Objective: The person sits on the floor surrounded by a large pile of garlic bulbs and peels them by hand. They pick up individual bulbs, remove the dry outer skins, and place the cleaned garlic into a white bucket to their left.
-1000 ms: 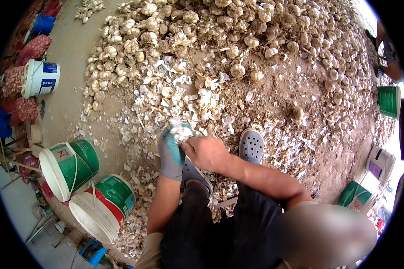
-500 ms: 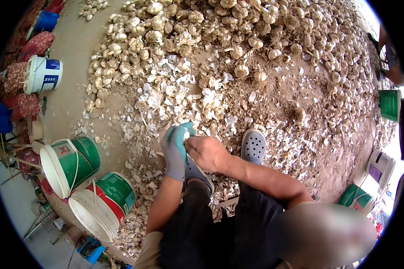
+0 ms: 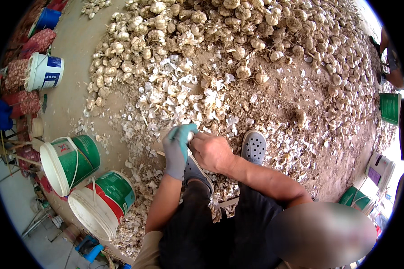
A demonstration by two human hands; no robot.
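Observation:
My left hand (image 3: 176,145), in a grey and teal glove, is closed around a garlic bulb (image 3: 191,136). Only a small white part of the bulb shows between its fingers. My bare right hand (image 3: 212,152) presses against it from the right with curled fingers; what they grip is hidden. Both hands are held above my grey clogs (image 3: 254,145). Loose garlic skins (image 3: 175,98) litter the ground just beyond them, and a large heap of garlic bulbs (image 3: 238,22) spreads across the far side.
Two green and white buckets (image 3: 85,152) (image 3: 114,188) lean at my left. A white bucket (image 3: 47,71) and red net sacks (image 3: 39,40) of garlic stand farther left. At the right are a green bucket (image 3: 389,107), a white bucket (image 3: 380,168) and another person's arm (image 3: 394,76).
My right hand has turned, its knuckles now more upward, and shifted slightly. The fingers of my gloved left hand have moved a little to the right over the bulb.

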